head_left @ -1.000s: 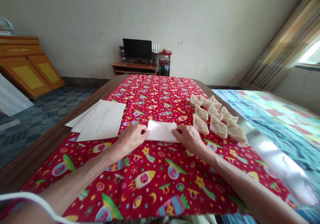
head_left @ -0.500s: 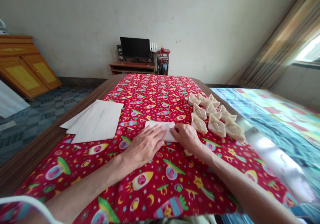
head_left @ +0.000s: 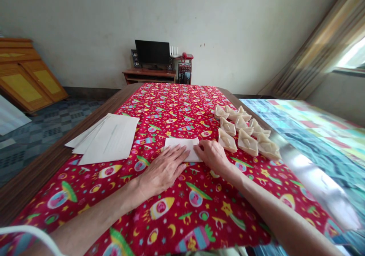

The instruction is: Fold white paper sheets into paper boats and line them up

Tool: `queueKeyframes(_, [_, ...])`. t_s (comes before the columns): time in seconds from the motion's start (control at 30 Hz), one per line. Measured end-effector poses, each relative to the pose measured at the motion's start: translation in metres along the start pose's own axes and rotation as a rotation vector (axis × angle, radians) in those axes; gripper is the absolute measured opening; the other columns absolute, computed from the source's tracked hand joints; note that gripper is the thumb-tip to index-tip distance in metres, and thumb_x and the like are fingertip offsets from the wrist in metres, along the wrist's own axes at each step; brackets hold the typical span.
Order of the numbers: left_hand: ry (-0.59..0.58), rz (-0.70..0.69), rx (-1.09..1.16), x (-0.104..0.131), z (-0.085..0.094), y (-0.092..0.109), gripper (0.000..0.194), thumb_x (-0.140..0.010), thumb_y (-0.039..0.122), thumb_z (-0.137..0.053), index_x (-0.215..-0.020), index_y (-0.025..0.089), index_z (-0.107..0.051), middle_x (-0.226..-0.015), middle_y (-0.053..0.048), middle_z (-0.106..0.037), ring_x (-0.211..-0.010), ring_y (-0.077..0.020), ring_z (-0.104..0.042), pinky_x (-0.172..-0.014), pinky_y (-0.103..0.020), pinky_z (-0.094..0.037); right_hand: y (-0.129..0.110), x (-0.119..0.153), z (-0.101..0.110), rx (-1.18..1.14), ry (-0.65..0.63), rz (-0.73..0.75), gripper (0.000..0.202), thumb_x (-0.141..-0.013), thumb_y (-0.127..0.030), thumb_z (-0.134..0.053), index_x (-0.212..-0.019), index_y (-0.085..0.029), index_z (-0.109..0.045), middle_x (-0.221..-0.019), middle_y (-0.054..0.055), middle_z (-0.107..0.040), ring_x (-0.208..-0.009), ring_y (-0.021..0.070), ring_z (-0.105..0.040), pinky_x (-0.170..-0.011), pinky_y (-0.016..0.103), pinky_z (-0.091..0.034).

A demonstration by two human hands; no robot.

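A small folded sheet of white paper (head_left: 192,155) lies on the red patterned cloth (head_left: 182,113) in front of me. My left hand (head_left: 164,168) rests flat across its left half, fingers stretched out. At the paper's right edge is my right hand (head_left: 213,156), its fingers curled and pinching the edge; the fingertips are partly hidden. Several folded paper boats (head_left: 247,142) in a cream colour stand in rows just to the right. Over on the left, a fanned pile of white paper sheets (head_left: 114,138) lies on the cloth.
The wooden table edge (head_left: 94,124) shows along the left. A pale cable (head_left: 34,229) crosses the lower left corner. Beyond the far end are a monitor (head_left: 152,52) and a red telephone (head_left: 186,56). A bed (head_left: 299,123) stands to the right, a wooden cabinet (head_left: 25,73) to the left.
The view has shifted slightly. Both hands stay on the folded paper in nearly the same place, with the left fingers a little lower on it.
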State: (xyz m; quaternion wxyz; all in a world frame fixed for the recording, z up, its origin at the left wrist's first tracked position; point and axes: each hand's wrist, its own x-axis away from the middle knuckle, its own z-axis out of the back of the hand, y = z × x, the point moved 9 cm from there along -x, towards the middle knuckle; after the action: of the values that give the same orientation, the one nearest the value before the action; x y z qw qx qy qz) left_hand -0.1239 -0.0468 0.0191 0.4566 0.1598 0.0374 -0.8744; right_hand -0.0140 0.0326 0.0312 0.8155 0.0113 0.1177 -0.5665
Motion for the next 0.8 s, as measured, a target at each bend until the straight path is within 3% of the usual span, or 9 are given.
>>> queueKeyframes(0.5, [-0.036,-0.007,-0.034,-0.001,-0.004,0.001,0.043,-0.098,0.033,-0.030,-0.138,0.021,-0.039,-0.146,-0.006,-0.037,-0.136,-0.0216,-0.030,-0.112,-0.043,-0.025,0.001,-0.001,-0.002,0.028,0.007,-0.005,0.033,-0.091,-0.035,-0.042,-0.074,-0.019,-0.065,-0.075,0.006,-0.070,-0.071,0.0178,-0.064,-0.054,0.025,-0.032])
queueKeyframes(0.63, [-0.032,-0.001,-0.045,-0.001,-0.004,0.000,0.043,-0.098,0.034,-0.030,-0.138,0.022,-0.039,-0.146,-0.006,-0.036,-0.137,-0.0219,-0.029,-0.112,-0.043,-0.024,-0.002,0.004,0.009,0.061,0.054,0.004,0.028,-0.093,-0.034,-0.041,-0.098,-0.018,-0.063,-0.082,0.008,-0.070,-0.076,0.0205,-0.065,-0.060,0.026,-0.040])
queueKeyframes(0.73, [-0.043,0.003,-0.033,-0.001,-0.005,0.000,0.043,-0.098,0.036,-0.029,-0.137,0.021,-0.040,-0.145,-0.006,-0.038,-0.136,-0.0216,-0.030,-0.112,-0.044,-0.024,-0.021,0.022,0.027,0.065,0.205,0.148,0.037,-0.093,-0.028,-0.039,-0.125,-0.014,-0.051,-0.110,0.015,-0.065,-0.098,0.0259,-0.062,-0.075,0.033,-0.048])
queueKeyframes(0.8, [-0.036,-0.005,-0.030,-0.001,-0.005,0.001,0.042,-0.097,0.035,-0.030,-0.135,0.019,-0.042,-0.145,-0.007,-0.039,-0.136,-0.0220,-0.030,-0.112,-0.044,-0.024,-0.049,0.044,0.028,0.010,0.235,0.433,0.040,-0.094,-0.018,-0.034,-0.132,-0.011,-0.046,-0.128,0.015,-0.056,-0.117,0.0257,-0.053,-0.092,0.037,-0.045])
